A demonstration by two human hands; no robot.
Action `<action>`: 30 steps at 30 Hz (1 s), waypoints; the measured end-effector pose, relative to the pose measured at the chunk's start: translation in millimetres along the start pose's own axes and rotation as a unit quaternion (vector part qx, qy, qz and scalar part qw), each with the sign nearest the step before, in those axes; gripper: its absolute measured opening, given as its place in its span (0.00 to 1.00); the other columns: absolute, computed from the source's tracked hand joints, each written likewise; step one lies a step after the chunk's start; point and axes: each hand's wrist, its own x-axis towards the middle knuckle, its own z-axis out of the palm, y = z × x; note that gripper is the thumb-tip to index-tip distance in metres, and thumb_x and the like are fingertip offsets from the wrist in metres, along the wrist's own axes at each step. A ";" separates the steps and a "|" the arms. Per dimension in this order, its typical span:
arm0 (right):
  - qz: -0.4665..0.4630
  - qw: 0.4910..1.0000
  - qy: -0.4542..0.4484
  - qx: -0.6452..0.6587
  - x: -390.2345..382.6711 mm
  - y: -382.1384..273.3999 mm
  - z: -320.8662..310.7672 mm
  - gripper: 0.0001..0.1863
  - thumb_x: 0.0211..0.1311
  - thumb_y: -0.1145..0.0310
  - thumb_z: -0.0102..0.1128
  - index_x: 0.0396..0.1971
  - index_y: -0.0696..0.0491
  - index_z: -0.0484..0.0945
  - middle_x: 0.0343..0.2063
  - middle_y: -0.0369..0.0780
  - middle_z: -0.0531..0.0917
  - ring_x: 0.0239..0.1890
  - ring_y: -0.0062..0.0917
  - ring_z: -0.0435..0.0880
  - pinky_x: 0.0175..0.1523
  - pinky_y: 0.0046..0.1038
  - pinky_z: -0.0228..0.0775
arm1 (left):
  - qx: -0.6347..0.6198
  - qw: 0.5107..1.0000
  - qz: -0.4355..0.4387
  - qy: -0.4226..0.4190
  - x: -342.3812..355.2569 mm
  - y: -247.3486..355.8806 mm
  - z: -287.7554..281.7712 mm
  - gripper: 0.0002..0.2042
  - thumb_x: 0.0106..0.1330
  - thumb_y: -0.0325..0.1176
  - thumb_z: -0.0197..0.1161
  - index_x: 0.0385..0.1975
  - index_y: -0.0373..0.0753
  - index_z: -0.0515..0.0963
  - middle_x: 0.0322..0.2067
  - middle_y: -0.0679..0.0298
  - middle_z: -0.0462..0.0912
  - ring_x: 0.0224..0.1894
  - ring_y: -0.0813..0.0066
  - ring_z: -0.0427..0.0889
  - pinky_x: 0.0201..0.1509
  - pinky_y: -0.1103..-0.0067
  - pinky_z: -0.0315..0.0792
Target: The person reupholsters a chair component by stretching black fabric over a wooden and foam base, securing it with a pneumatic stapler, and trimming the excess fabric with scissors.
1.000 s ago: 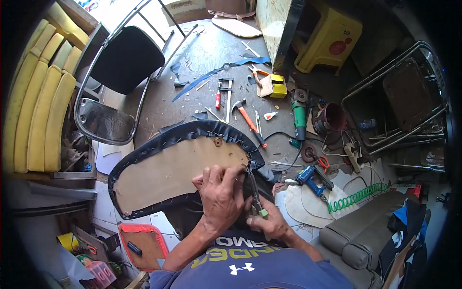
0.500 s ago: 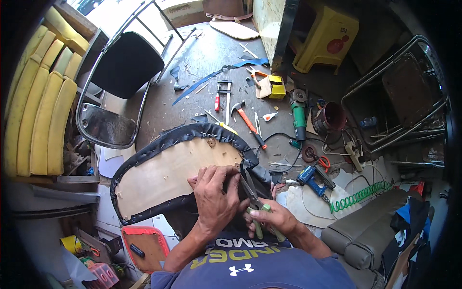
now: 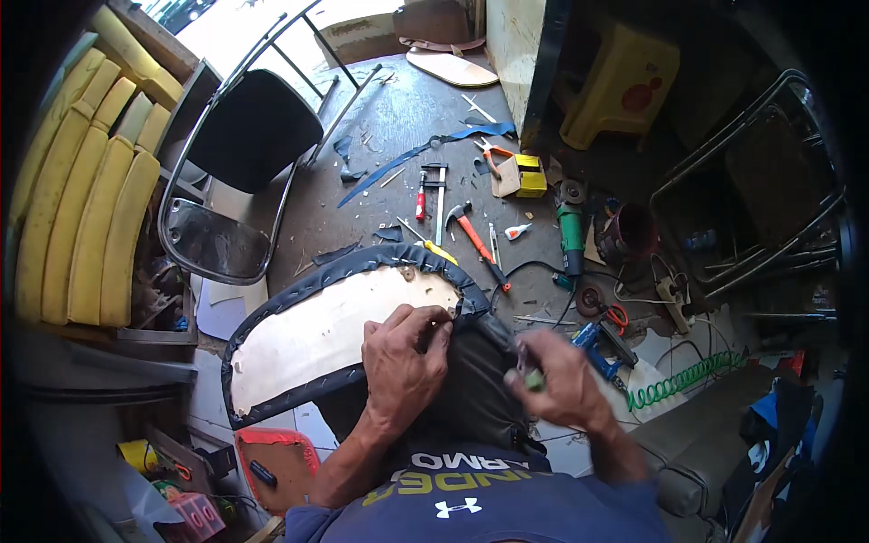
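A wooden seat panel (image 3: 312,317) lies across my lap, its edge wrapped in a black leather-like cover (image 3: 339,264) fastened all round. My left hand (image 3: 405,356) rests at the panel's right end, thumb and fingers pinched together beside the cover's edge; what they pinch is hidden. To the right, my right hand (image 3: 563,380) is closed round green-handled shears (image 3: 531,378). Both hand and tool are smeared by motion, and the blades do not show clearly. Dark material hangs below the panel, between my hands.
On the floor ahead lie a hammer (image 3: 478,242), a red-handled clamp (image 3: 421,201), pliers (image 3: 490,156) and a green angle grinder (image 3: 570,231). A blue air stapler (image 3: 597,348) with a coiled green hose (image 3: 679,380) is at right. Yellow foam pads (image 3: 81,199) stand at left, beside a metal-framed chair (image 3: 244,131).
My right hand has swung right, away from my left hand, taking the shears from the panel's corner. The left hand stays pinched at the panel. The whole view has shifted slightly.
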 end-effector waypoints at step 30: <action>-0.188 0.900 -0.240 -0.312 105.6 -22.7 -49.0 0.09 0.69 0.68 0.51 0.42 0.58 0.73 0.34 0.47 0.80 0.39 0.41 0.86 0.42 0.42 0.78 | -0.020 0.999 0.008 0.035 -11.8 2.8 -5.4 0.09 0.56 0.31 0.77 0.37 0.46 0.91 0.32 0.64 0.70 0.41 0.66 0.67 0.48 0.70 0.66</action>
